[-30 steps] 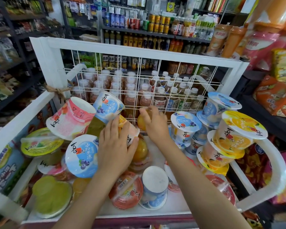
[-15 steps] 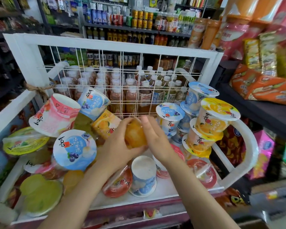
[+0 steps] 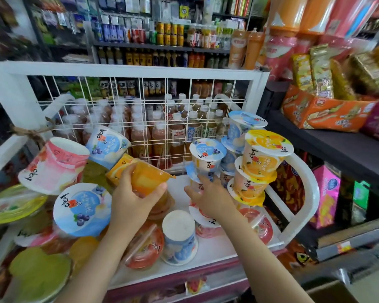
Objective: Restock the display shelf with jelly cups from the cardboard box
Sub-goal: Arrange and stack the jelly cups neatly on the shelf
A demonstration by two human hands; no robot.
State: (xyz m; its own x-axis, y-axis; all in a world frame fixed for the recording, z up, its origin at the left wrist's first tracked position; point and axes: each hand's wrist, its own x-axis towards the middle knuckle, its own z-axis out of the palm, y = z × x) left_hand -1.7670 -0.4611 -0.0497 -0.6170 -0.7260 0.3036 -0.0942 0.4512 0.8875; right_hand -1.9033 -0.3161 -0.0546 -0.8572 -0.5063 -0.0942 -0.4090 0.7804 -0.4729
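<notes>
My left hand [image 3: 132, 200] grips a clear orange jelly cup [image 3: 150, 177], tilted above a short stack of similar orange cups on the white display shelf [image 3: 208, 246]. My right hand [image 3: 208, 199] reaches toward the blue-lidded cups [image 3: 207, 157] stacked at the right, fingers spread and touching the lower cup, holding nothing. Orange-lidded cups [image 3: 265, 154] are stacked further right. A pink cup [image 3: 53, 165] and blue cups [image 3: 81, 209] lie on their sides at the left. The cardboard box is not in view.
A white wire grid [image 3: 140, 101] backs the shelf, with bottled drinks behind it. A curved white side rail [image 3: 304, 193] closes the right end. Snack bags and an orange carton [image 3: 324, 114] sit on a dark shelf to the right. Green jelly cups [image 3: 37, 272] lie at the lower left.
Both hands held the orange cup together half a second ago. Now my right hand has let go and moved right to the blue cups, while my left keeps the orange cup.
</notes>
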